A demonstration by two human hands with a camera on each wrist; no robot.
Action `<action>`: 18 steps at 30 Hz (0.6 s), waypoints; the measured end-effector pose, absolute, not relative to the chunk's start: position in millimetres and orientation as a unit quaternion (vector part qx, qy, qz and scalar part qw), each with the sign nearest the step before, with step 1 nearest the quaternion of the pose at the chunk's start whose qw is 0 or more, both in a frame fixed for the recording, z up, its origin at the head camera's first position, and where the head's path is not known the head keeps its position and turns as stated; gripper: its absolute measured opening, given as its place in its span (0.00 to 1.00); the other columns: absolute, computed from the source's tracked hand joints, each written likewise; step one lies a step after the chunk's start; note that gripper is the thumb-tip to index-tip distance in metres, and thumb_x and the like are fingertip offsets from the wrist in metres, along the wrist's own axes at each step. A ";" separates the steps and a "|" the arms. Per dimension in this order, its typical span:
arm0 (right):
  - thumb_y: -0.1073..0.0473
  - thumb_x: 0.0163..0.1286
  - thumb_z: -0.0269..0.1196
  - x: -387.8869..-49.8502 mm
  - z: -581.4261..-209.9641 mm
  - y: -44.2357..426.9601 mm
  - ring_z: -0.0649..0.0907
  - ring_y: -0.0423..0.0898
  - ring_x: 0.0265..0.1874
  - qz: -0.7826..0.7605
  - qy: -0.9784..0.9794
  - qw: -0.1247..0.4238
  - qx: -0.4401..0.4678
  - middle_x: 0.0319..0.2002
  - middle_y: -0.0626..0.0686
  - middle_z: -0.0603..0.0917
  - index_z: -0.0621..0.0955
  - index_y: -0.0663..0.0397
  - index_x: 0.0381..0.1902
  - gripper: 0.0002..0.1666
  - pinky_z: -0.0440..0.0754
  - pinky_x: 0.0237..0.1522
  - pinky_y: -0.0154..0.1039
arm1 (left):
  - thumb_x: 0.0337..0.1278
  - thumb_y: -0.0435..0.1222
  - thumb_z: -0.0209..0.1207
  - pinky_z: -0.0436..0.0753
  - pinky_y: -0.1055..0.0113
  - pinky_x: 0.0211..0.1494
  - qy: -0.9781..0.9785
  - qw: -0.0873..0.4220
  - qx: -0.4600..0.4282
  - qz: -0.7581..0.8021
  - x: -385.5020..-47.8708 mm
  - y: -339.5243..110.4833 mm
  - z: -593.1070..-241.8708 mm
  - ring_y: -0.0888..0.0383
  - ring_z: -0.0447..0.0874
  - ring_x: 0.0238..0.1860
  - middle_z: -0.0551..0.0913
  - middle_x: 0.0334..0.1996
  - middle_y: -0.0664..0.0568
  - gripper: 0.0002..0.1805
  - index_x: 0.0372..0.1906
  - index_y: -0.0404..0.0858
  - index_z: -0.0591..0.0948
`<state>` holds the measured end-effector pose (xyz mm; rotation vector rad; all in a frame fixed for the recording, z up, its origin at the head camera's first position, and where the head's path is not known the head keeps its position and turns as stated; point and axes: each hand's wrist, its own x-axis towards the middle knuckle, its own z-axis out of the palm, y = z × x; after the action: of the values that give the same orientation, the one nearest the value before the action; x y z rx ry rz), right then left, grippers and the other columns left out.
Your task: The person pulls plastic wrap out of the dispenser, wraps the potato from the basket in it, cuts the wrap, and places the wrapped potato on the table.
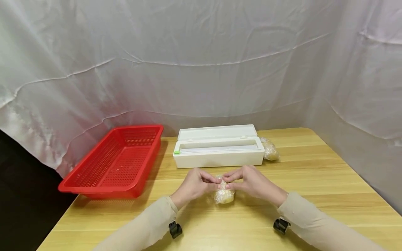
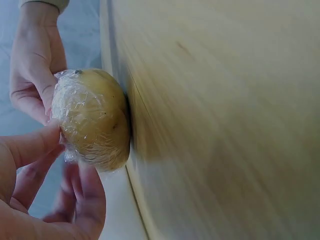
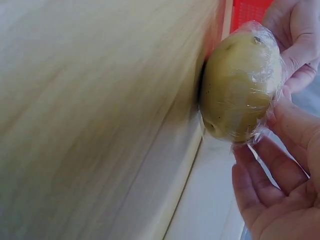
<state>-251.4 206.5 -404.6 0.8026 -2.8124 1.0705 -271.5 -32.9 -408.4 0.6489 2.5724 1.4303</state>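
A yellowish potato (image 1: pixel 224 197) in clear plastic wrap (image 2: pixel 65 100) rests on the table in front of the person. My left hand (image 1: pixel 195 184) and right hand (image 1: pixel 252 183) meet over it from either side, thumbs and fingers pinching the wrap at its top. In the left wrist view, the left hand (image 2: pixel 45 220) has its thumb against the gathered film and the other fingers by the potato's far end. From the right wrist, the right hand (image 3: pixel 285 195) shows its thumb and fingers at the crinkled film on the potato (image 3: pixel 235 90). Some fingertips are hidden.
Behind the hands stands a long white box (image 1: pixel 216 161), lid raised, with a pale roll inside and a green piece at its left end. Another wrapped potato (image 1: pixel 270 153) sits at its right end. A red basket (image 1: pixel 139 186) stands at the left; a grey curtain (image 1: pixel 201 90) hangs behind.
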 end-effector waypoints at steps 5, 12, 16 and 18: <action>0.48 0.71 0.73 -243.8 -402.8 202.7 0.88 0.60 0.62 0.339 -0.911 0.022 0.231 0.59 0.58 0.90 0.91 0.51 0.54 0.18 0.83 0.65 0.60 | 0.59 0.35 0.77 0.90 0.65 0.54 0.859 0.037 0.239 0.452 -266.8 -33.7 -408.1 0.49 0.89 0.55 0.91 0.53 0.44 0.05 0.40 0.44 0.95; 0.55 0.72 0.72 -237.4 -401.5 198.9 0.90 0.58 0.58 0.347 -0.904 0.046 0.247 0.55 0.57 0.90 0.90 0.57 0.54 0.17 0.85 0.60 0.52 | 0.62 0.38 0.76 0.90 0.63 0.55 0.867 0.024 0.253 0.429 -266.3 -34.0 -406.8 0.52 0.93 0.55 0.93 0.49 0.47 0.05 0.41 0.45 0.95; 0.55 0.73 0.71 -237.3 -403.4 198.0 0.90 0.58 0.59 0.342 -0.905 0.050 0.247 0.56 0.58 0.90 0.90 0.57 0.54 0.16 0.84 0.62 0.54 | 0.62 0.37 0.76 0.90 0.59 0.58 0.867 0.026 0.252 0.429 -266.5 -33.9 -407.4 0.52 0.94 0.54 0.94 0.48 0.49 0.05 0.41 0.45 0.95; 0.53 0.76 0.69 -237.0 -404.7 199.3 0.89 0.59 0.61 0.332 -0.906 0.045 0.256 0.58 0.58 0.90 0.89 0.57 0.57 0.19 0.83 0.64 0.56 | 0.63 0.36 0.75 0.91 0.60 0.55 0.862 0.035 0.247 0.441 -266.3 -35.1 -409.6 0.52 0.95 0.50 0.94 0.49 0.47 0.04 0.41 0.44 0.95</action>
<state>-237.0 199.3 -404.7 0.7835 -2.7698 1.0159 -266.3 -35.1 -409.6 0.7587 2.6494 1.3541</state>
